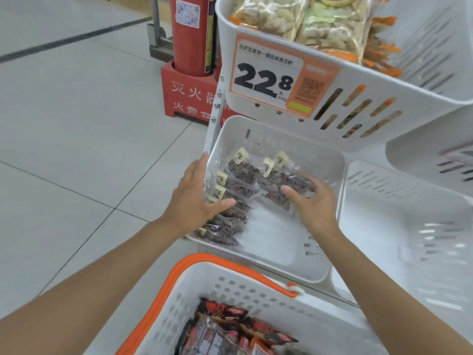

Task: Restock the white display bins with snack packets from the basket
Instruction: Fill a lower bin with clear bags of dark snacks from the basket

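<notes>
The lower white display bin point(322, 252) holds several clear snack packets of dark brown pieces with pale labels. A row of those packets point(230, 221) stands along its left wall. My left hand point(194, 201) lies against that wall with straight fingers, its thumb resting over the row. My right hand point(312, 203) is inside the bin, fingers and thumb curled round a snack packet point(279, 180) near the bin's middle. The white basket point(256, 285) with an orange rim sits just below my arms and holds red and black snack packets point(230, 326).
An upper white bin point(384, 80) with pale snack bags and a "22.8" price tag point(266, 78) overhangs the lower bin. More white bins point(409, 226) stand to the right. A red fire extinguisher point(192, 34) in its red stand is at the back left on grey floor tiles.
</notes>
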Motion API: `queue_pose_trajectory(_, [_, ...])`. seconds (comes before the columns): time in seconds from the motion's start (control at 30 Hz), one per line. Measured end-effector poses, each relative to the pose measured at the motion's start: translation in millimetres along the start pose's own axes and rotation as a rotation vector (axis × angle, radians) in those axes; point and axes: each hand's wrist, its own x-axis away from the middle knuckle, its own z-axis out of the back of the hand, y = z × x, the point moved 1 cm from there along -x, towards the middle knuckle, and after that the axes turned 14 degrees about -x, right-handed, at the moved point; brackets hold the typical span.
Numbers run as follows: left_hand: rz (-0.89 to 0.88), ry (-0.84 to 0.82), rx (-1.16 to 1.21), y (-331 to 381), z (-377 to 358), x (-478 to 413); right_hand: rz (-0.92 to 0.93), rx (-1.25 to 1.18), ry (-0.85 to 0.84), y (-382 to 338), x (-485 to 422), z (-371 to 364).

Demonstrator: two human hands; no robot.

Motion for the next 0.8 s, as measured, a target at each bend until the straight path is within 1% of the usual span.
queue_pose_trajectory(0.07, [0.033, -0.024, -0.011, 3, 2, 1, -0.012, 0.009, -0.025, -1, 7, -1])
queue_pose_trajectory(0.1, [0.038, 0.01, -0.09, 4, 4, 1, -0.014, 0.002, -0.028, -5, 9, -2])
queue_pose_trajectory(0.13, [0.015, 0.071, -0.204, 8, 7, 1, -0.017, -0.003, -0.03, -9, 10, -3])
queue_pose_trajectory(0.2, [-0.128, 0.175, -0.399, 19, 15, -8, -0.006, -0.021, -0.042, -15, 11, -4])
queue_pose_trajectory(0.23, [-0.212, 0.159, -0.459, 27, 18, -16, 0.003, -0.032, -0.044, -16, 13, -4])
queue_pose_trajectory(0.27, [-0.288, 0.103, -0.515, 36, 20, -23, 0.008, -0.04, -0.038, -17, 15, -4])
queue_pose_trajectory(0.33, [-0.4, -0.058, -0.684, 48, 19, -38, 0.009, -0.042, 0.0, -16, 20, -1])
queue_pose_trajectory(0.37, [-0.425, -0.113, -0.775, 50, 19, -43, 0.009, -0.036, 0.03, -17, 24, 1])
queue_pose_trajectory(0.43, [-0.412, -0.143, -0.881, 46, 21, -44, 0.012, -0.034, 0.104, -17, 29, 9])
queue_pose_trajectory(0.53, [-0.394, -0.113, -0.871, 28, 24, -31, 0.054, -0.017, 0.216, -20, 32, 15])
queue_pose_trajectory(0.67, [-0.407, -0.091, -0.812, 19, 23, -23, 0.07, -0.086, 0.234, -33, 13, -9])
queue_pose_trajectory(0.73, [-0.405, -0.079, -0.798, 18, 22, -23, 0.091, -0.068, 0.173, -39, 0, -29])
queue_pose_trajectory(0.77, [-0.412, -0.071, -0.793, 16, 22, -22, 0.07, -0.08, 0.111, -37, -6, -38])
queue_pose_trajectory(0.8, [-0.42, -0.054, -0.791, 14, 22, -22, 0.014, -0.124, 0.009, -33, -11, -44])
